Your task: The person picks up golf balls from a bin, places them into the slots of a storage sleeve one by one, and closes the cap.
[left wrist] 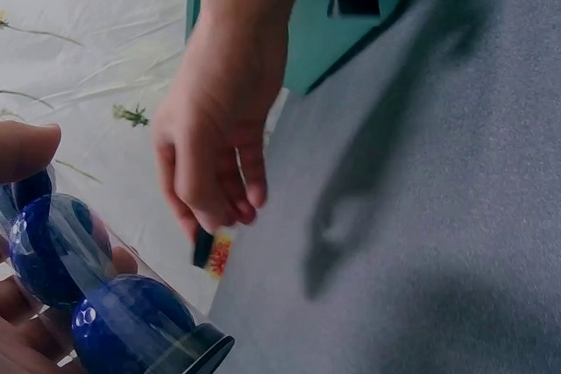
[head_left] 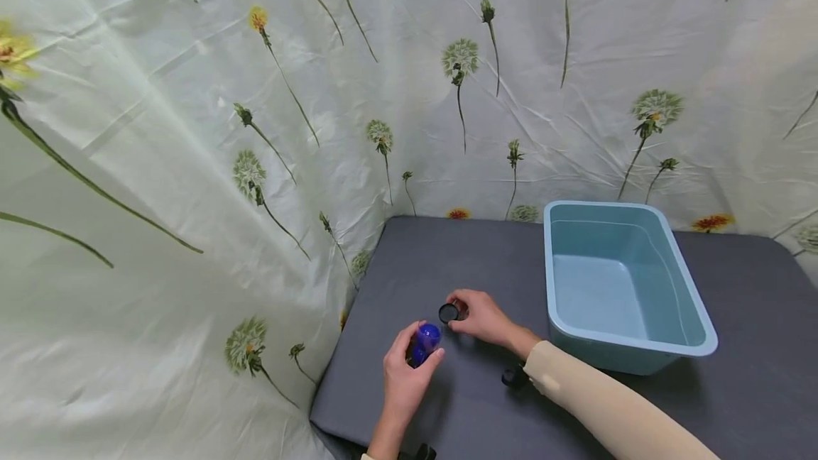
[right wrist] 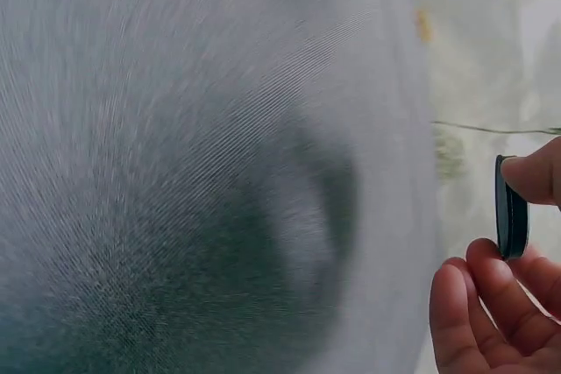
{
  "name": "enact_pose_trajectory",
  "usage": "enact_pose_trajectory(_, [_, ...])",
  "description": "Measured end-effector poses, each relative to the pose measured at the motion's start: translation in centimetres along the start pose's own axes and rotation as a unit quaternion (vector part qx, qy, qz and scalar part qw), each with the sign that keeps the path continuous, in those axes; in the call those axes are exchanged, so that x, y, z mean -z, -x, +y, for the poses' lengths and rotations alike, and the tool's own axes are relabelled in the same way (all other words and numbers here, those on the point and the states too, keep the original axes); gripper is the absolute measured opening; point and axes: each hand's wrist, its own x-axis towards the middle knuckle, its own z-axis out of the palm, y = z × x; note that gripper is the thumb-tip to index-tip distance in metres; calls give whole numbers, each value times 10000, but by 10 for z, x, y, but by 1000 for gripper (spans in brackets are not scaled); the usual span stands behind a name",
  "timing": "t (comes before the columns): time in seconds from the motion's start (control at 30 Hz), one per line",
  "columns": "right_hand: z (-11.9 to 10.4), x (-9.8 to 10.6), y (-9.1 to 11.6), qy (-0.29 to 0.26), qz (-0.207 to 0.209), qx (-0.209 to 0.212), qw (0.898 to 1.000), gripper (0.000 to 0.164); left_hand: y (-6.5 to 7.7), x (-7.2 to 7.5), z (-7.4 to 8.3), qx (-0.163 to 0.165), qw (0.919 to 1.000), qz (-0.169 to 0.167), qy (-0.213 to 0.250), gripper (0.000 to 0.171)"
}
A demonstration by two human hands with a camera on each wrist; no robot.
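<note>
My left hand [head_left: 402, 378] grips a clear plastic tube [left wrist: 92, 251] with dark blue dimpled golf balls [left wrist: 131, 326] inside. In the left wrist view, a black rim [left wrist: 203, 349] rings the tube end nearest the camera's lower edge. In the head view, a blue ball [head_left: 428, 336] shows at the tube's upper end, between thumb and fingers. A round black cap [head_left: 448, 314] is pinched between thumb and fingertips of my right hand [head_left: 483, 316], apart from the tube and a little beyond it. The right wrist view shows this cap [right wrist: 511, 208] edge-on.
A light blue plastic basin [head_left: 693, 289] stands on the grey-covered table [head_left: 473, 254], right of my right hand. Behind and to the left hangs a pale curtain [head_left: 409, 77] printed with dandelions. A black wrist device [head_left: 513, 377] sits beneath my right sleeve.
</note>
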Motion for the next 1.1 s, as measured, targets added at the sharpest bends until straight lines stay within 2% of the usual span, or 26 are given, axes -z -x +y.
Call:
enact_pose_trajectory(0.1, [-7, 12, 12, -240, 86, 12, 9997, 37, -2, -7, -2, -3, 10000, -1, 23, 53])
enact_pose_trajectory(0.3, [-27, 33, 41, -567, 209, -44, 9982, 40, -3, -22, -1, -177, 9995, -109, -253, 55])
enact_pose_trajectory(0.47, [-41, 51, 59, -518, 229, -69, 9984, 41, -3, -32, 6, -248, 9990, -302, -222, 57])
enact_pose_trajectory(0.6, [-48, 64, 70, -500, 428, -142, 9977, 41, -6, -42, 14, -443, 9977, -501, -138, 54])
enact_pose_trajectory(0.73, [-52, 71, 75, -855, 494, -105, 9951, 41, -9, -48, 18, -649, 9963, -568, -66, 53])
enact_pose_trajectory(0.93, [-56, 81, 82, -1542, 524, -3, 9866, 40, -8, -54, 22, -632, 9957, -677, -51, 54])
enact_pose_trajectory(1.1, [-63, 94, 86, -1276, 485, 84, 9906, 43, -8, -59, 24, -708, 9942, -793, -172, 55])
